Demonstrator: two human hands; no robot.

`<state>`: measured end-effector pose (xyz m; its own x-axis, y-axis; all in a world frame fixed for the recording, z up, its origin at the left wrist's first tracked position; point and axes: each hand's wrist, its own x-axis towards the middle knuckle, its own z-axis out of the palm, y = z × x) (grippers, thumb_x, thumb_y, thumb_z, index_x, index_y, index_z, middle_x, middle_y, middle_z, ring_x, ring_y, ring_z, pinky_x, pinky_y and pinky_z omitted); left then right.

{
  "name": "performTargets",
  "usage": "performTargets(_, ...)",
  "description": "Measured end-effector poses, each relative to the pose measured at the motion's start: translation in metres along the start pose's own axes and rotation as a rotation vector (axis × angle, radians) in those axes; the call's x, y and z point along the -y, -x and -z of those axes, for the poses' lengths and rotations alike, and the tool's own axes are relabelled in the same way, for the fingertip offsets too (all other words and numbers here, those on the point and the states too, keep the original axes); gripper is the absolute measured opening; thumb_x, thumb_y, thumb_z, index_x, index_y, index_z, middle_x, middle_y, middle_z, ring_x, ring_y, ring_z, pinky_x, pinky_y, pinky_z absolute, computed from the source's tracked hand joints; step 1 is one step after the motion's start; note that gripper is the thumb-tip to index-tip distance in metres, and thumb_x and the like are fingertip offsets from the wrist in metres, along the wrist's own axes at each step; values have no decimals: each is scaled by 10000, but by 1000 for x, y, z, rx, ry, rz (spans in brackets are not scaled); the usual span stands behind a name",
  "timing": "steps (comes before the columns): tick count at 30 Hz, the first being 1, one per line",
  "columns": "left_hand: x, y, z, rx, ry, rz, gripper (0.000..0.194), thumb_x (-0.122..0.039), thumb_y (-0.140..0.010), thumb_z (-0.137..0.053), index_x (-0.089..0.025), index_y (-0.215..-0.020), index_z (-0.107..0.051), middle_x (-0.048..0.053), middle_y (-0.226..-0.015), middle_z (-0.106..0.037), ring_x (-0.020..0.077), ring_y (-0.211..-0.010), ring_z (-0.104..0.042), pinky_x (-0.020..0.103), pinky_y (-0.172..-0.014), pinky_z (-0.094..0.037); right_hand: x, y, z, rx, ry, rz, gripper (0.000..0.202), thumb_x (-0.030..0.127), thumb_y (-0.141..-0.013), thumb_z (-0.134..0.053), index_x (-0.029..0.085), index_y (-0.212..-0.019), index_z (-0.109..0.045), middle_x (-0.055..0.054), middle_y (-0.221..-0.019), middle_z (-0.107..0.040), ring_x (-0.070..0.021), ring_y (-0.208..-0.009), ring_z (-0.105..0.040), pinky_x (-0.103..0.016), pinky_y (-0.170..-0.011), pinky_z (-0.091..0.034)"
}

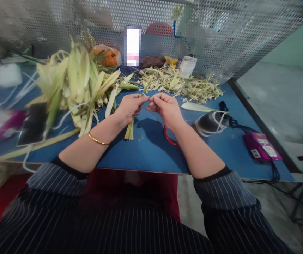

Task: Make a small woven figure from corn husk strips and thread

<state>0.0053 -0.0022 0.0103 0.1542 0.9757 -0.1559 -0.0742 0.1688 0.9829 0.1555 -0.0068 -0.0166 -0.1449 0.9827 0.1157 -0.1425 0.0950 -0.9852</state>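
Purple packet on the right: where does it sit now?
In the head view, the purple packet lies on the blue table near its right edge, beyond the dark spool, with black cord beside it.

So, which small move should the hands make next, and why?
Perhaps a gentle pull with the right hand, while the left hand steadies the husk bundle: the left grips it, and both hands' fingertips come together close to its upper part. What they pinch is too small to tell.
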Motion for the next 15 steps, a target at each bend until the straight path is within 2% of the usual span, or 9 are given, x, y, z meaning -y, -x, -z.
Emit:
performTargets(2,-3,0,2,-54,-69,-25,323,-235,-854,-676,-195,-639,-438,-88,-486,-270,27,-401,-209,226,-418,-136,5,2,1,36,92,-67,194,378,-886,-638,197,-824,-603,19,-692,-654,-104,-623,-658,-254,-695,-565)
performTargets(4,-6,-2,5,-90,-126,-56,276,-231,-838,-677,-199,-660,-469,-93,-469,-257,37,-406,-204,232,-425,-144,15,5,3,108,362,-90,153,319,-903,-590,196,-815,-602,5,-669,-659,-121,-586,-641,-266,-643,-546)
performTargets(6,-6,-6,10,-124,-168,-95,238,-238,-814,-686,-200,-672,-499,-94,-470,-257,47,-417,-207,240,-437,-149,29,13,8,157,828,-27,99,278,-890,-593,198,-844,-626,-25,-698,-683,-158,-622,-643,-296,-641,-527)
performTargets(7,-6,-8,13,-143,-184,-118,239,-246,-800,-693,-201,-664,-501,-92,-476,-265,51,-425,-214,246,-443,-152,37,18,12,142,1110,30,74,270,-859,-636,198,-876,-643,-53,-762,-705,-195,-715,-667,-325,-690,-528)
performTargets(8,-6,-11,15,-162,-199,-150,237,-257,-788,-699,-199,-656,-511,-86,-485,-288,55,-435,-229,252,-451,-155,44,25,15,97,1351,33,106,277,-849,-647,189,-906,-654,-98,-847,-723,-243,-814,-685,-363,-734,-527)
performTargets(9,-5,-13,18,-180,-212,-180,238,-270,-783,-704,-198,-649,-521,-80,-497,-308,60,-448,-245,256,-458,-168,51,32,19,85,1529,-34,158,294,-853,-636,176,-955,-662,-146,-937,-731,-287,-884,-694,-391,-751,-524)
performTargets(12,-6,-18,25,-193,-260,-221,208,-290,-800,-688,-213,-673,-542,-69,-509,-346,83,-492,-307,256,-474,-217,58,55,29,129,1761,-340,287,324,-851,-589,124,-1044,-660,-228,-1009,-720,-377,-940,-700,-439,-722,-517)
performTargets(15,-8,-19,28,-168,-258,-215,174,-298,-828,-660,-229,-714,-548,-64,-511,-386,99,-525,-353,252,-482,-255,51,70,33,126,1791,-411,395,327,-834,-551,93,-1145,-621,-248,-1127,-683,-401,-1007,-694,-444,-749,-522)
